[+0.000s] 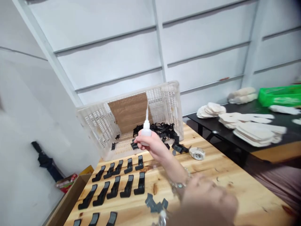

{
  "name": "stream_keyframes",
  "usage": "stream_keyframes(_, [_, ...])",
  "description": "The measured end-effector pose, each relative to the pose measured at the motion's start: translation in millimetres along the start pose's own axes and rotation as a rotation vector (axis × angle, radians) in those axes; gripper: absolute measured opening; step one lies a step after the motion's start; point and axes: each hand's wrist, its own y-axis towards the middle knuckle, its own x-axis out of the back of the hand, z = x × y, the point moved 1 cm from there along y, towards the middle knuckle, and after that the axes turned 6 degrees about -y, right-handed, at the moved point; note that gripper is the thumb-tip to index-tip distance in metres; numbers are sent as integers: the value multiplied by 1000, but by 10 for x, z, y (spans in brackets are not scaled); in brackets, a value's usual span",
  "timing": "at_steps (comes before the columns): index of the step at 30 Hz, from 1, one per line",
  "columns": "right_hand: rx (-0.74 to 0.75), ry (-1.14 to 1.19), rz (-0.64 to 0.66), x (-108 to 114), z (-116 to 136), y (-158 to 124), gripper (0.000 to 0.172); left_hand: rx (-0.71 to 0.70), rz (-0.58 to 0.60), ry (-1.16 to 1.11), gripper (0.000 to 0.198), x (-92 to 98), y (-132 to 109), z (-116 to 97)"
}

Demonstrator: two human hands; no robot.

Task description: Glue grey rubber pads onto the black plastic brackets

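1. Far left: a dark folded umbrella (47, 161) against the wall, with a carton (68, 197) beside the wooden table (235, 171).
2. Black parts (127, 186) lie on the table in three rows: five, five, then three cut off by the lower edge.
3. Behind them, a white crate (96, 125) holds a sheet of cardboard (128, 110) and a heap of small black pieces (164, 129).
4. The right hand (152, 143) is closed round a white bottle (146, 128), upright, nozzle up, raised in front of the crate.
5. Grey scraps (155, 204) lie nearer, below the right forearm.
6. A tape roll (197, 153) sits right of the crate.
7. The left hand (211, 196), blurred, overlaps the right forearm, fingers seemingly bent; I cannot tell whether it grips.
8. Far right: a black table (251, 108) with white pads (256, 133) and a green basket (279, 96).
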Motion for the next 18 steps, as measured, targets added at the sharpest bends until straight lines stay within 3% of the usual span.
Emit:
stream_keyframes(2, [29, -19, -6, 9, 10, -8, 23, -95, 161, -66, 28, -358, -32, -188])
stream_keyframes(4, [60, -40, -26, 30, 18, -7, 19, -145, 227, -98, 28, -539, -95, -326])
stream_keyframes(12, [121, -76, -18, 88, 104, -42, 13, -217, 227, -337, 69, -418, -278, -569])
stream_keyframes(18, [144, 3, -92, 366, 211, 11, 18, -393, 101, -393, 84, -642, -548, -509])
